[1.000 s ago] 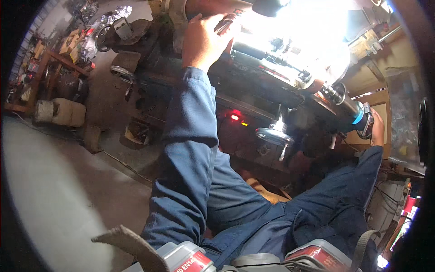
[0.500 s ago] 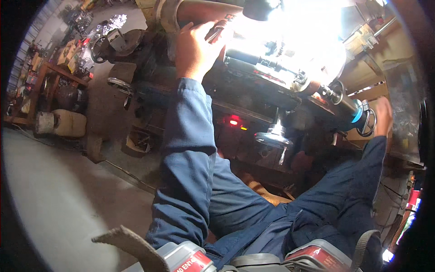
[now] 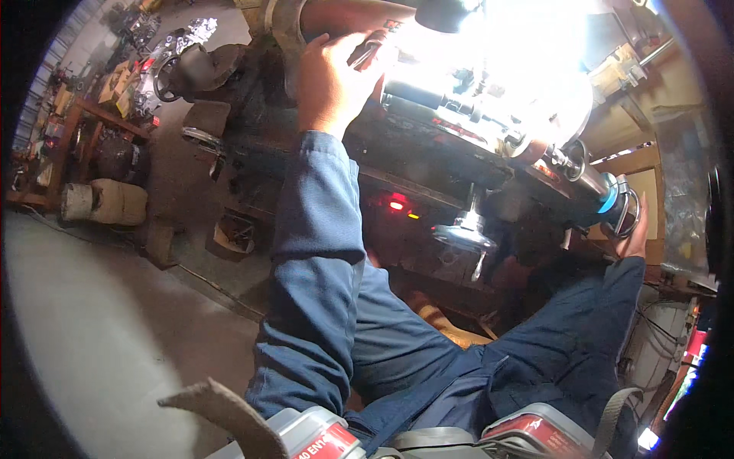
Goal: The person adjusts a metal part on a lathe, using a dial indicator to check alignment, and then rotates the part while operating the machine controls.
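Note:
Across the top stands a dark lathe-like machine (image 3: 321,164) with bright glare over its working area. My left hand (image 3: 332,84) is up at its left part, fingers closed around a small dark metal piece (image 3: 368,53) beside a reddish-brown cylinder (image 3: 348,17). What that piece is, I cannot make out. On the right, my right hand (image 3: 634,236) is at the rim of a small metal handwheel (image 3: 638,210), fingers curled behind it and partly hidden. A blue ring (image 3: 608,193) sits just inboard of that wheel, on the shaft housing.
A larger chrome handwheel (image 3: 465,236) with a crank handle juts out toward my knees. Left stand another handwheel (image 3: 202,139), a beige jerrycan (image 3: 118,203) and a cluttered wooden rack (image 3: 76,145). A cable runs along the floor. Respirator filters (image 3: 325,436) hang at the lower edge.
My right hand has moved down around the small handwheel, from its outer right side to its lower rim. My left hand stays in place on the metal piece.

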The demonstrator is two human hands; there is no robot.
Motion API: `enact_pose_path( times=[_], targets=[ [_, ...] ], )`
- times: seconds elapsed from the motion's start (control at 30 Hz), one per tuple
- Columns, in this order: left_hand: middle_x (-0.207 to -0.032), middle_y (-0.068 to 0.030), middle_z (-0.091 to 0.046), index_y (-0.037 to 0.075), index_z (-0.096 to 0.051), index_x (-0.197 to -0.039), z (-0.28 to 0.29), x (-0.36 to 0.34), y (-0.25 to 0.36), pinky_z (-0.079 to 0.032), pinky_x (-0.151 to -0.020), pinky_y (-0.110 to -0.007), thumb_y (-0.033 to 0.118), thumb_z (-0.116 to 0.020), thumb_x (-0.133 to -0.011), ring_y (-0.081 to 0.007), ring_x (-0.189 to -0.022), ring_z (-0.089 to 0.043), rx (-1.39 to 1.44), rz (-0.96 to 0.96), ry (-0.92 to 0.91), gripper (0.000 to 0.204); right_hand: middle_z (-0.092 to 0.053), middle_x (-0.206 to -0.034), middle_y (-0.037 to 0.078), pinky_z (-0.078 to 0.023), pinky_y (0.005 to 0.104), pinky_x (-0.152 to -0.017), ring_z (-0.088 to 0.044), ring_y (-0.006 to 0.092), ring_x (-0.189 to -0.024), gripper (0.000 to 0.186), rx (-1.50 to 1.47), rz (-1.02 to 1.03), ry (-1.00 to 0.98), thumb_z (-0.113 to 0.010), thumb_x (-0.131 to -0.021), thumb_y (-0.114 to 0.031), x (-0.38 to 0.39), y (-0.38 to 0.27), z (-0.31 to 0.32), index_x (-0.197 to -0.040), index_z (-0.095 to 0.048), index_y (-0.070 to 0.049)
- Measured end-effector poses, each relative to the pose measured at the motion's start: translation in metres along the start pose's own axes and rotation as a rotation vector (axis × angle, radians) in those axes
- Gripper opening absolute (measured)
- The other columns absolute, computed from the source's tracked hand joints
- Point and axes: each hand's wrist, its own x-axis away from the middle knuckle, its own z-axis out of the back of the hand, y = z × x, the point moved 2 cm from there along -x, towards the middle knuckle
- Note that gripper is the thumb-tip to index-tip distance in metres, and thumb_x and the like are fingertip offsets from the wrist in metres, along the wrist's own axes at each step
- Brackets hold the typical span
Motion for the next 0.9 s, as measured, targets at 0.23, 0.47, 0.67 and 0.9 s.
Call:
enact_pose_path(
  times=[0.23, 0.47, 0.67, 0.9],
  targets=[
    [-0.099, -0.0167, -0.074, 0.000, -0.072, -0.109, -0.004, 0.001, 0.003, -0.059, -0.074, -0.033, 0.022, -0.079, -0.083, -0.0246, -0.087, -0.074, -0.123, -0.066, -0.018, 0.034, -0.062, -0.125, 0.015, -0.056, 0.0415, -0.089, -0.063, 0.0277, -0.109, 0.071, -0.211, 0.305, 0.386, -0.045, -0.098, -0.062, -0.021, 0.020, 0.087, -0.131, -0.053, 0.000],
    [-0.092, -0.0195, -0.073, 0.007, -0.076, -0.101, -0.002, 0.000, -0.007, -0.054, -0.089, -0.043, 0.036, -0.082, -0.075, -0.0369, -0.089, -0.069, -0.031, -0.020, 0.020, 0.039, -0.059, -0.131, 0.017, -0.050, 0.0460, -0.096, -0.060, 0.0308, -0.114, 0.068, -0.264, 0.325, 0.198, -0.046, -0.098, -0.057, -0.027, 0.026, 0.049, -0.136, -0.050, 0.000],
    [-0.089, -0.0204, -0.072, 0.006, -0.076, -0.098, -0.010, 0.003, -0.007, -0.054, -0.086, -0.044, 0.037, -0.082, -0.075, -0.0367, -0.087, -0.069, -0.049, -0.035, 0.051, 0.039, -0.061, -0.129, 0.016, -0.050, 0.0465, -0.097, -0.061, 0.0322, -0.113, 0.070, -0.265, 0.281, 0.166, -0.047, -0.097, -0.058, -0.026, 0.022, 0.045, -0.136, -0.051, 0.000],
    [-0.089, -0.0201, -0.072, 0.003, -0.076, -0.096, -0.009, 0.003, -0.007, -0.055, -0.084, -0.044, 0.035, -0.083, -0.074, -0.0356, -0.086, -0.069, -0.022, -0.015, 0.050, 0.040, -0.061, -0.127, 0.016, -0.050, 0.0462, -0.097, -0.061, 0.0313, -0.112, 0.066, -0.289, 0.252, 0.104, -0.048, -0.097, -0.054, -0.021, 0.018, 0.035, -0.135, -0.052, -0.001]
  ],
)
